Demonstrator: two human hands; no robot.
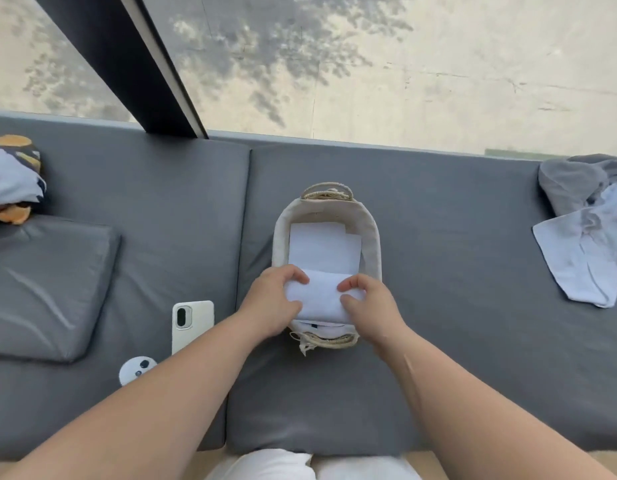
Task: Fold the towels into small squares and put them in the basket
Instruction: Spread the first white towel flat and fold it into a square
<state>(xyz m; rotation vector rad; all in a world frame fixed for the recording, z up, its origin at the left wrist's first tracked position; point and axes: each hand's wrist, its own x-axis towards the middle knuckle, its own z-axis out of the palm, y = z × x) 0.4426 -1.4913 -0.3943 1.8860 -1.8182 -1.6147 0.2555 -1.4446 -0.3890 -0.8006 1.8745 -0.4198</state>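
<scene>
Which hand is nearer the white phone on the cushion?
Left. The left hand grips the folded towel just right of the phone; the right hand grips the towel's other side, farther from the phone.

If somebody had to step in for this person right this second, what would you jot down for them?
Left hand: fingers grip the left edge of a folded white towel.
Right hand: fingers pinch its right edge.
Where: the towel is at the near end of the basket. I cannot tell if it rests inside yet.
Done: other folded towels lie in the far part of the basket.
Left: settle this one in, then fold the crumpled heap of towels on the grey cushion to the right and add them.
</scene>
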